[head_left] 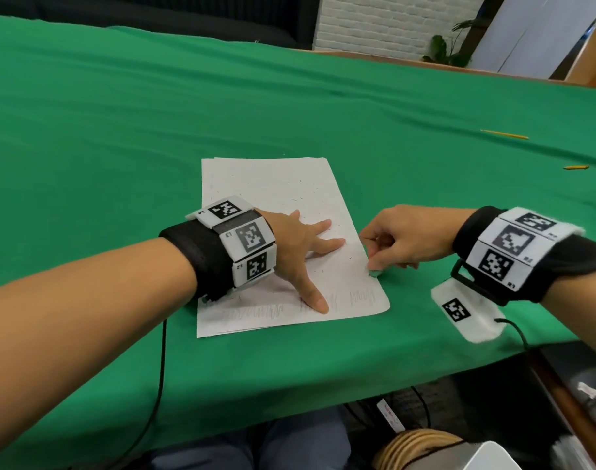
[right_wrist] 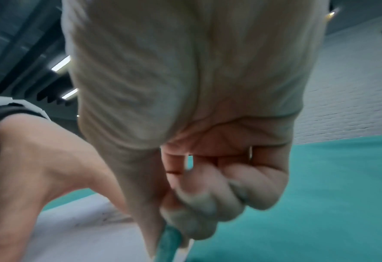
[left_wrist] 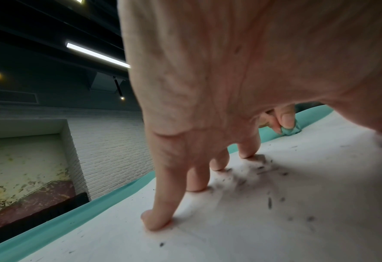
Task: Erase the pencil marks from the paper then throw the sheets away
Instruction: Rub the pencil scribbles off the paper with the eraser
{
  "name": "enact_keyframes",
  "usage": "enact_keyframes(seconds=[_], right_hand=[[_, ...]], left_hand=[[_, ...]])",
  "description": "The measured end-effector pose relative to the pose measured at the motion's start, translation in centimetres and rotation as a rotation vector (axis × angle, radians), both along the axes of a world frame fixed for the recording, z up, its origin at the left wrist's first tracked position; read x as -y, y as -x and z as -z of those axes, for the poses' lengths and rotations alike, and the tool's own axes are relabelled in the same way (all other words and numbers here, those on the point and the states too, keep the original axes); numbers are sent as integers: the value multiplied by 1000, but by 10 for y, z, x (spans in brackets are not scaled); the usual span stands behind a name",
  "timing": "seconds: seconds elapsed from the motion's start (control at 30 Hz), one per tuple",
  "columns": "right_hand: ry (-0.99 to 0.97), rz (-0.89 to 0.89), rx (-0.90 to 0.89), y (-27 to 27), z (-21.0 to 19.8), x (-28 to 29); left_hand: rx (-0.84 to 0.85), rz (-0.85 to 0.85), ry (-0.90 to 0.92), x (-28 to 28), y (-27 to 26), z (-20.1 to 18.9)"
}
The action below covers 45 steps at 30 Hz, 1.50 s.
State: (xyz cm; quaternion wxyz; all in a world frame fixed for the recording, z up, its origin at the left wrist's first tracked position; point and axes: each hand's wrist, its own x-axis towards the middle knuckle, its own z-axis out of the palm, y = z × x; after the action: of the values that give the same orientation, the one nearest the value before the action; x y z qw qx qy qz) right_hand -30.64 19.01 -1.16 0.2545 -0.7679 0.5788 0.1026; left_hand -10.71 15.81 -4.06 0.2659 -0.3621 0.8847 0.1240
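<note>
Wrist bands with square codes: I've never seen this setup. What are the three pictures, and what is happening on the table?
No machine here: a person wears marker bands and small cameras. One picture comes from the head, looking down; the others look along each wrist at the fingers. The left hand presses flat with spread fingers on white paper, which lies on a green tablecloth. The right hand pinches a small green eraser at the paper's right edge. Pencil zigzags remain along the near edge, with dark crumbs scattered about. Two pencils lie far right.
</note>
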Motion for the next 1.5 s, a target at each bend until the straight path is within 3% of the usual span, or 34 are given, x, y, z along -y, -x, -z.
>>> enact_keyframes(seconds=[0.13, 0.33, 0.5, 0.73, 0.93, 1.1, 1.27, 1.43, 1.5], right_hand=[[-5, 50, 189, -11, 9, 3], [-24, 18, 22, 5, 4, 0], [27, 36, 207, -12, 8, 1], [-47, -35, -72, -7, 0, -1], [-27, 15, 71, -16, 8, -2], [-68, -30, -95, -4, -1, -10], [81, 12, 66, -16, 10, -6], [-26, -45, -126, -8, 0, -11], [10, -47, -121, -12, -3, -6]], left_hand=[[4, -4, 0, 1, 0, 2], [4, 2, 13, 0, 0, 1], [9, 2, 19, -1, 0, 2], [4, -7, 10, -2, 0, -1], [-1, -11, 9, -2, 0, 0], [-12, -9, 3, -1, 0, 1], [-2, -5, 8, 0, 0, 2], [-5, -4, 6, 0, 1, 2], [-7, 1, 14, 0, 1, 2]])
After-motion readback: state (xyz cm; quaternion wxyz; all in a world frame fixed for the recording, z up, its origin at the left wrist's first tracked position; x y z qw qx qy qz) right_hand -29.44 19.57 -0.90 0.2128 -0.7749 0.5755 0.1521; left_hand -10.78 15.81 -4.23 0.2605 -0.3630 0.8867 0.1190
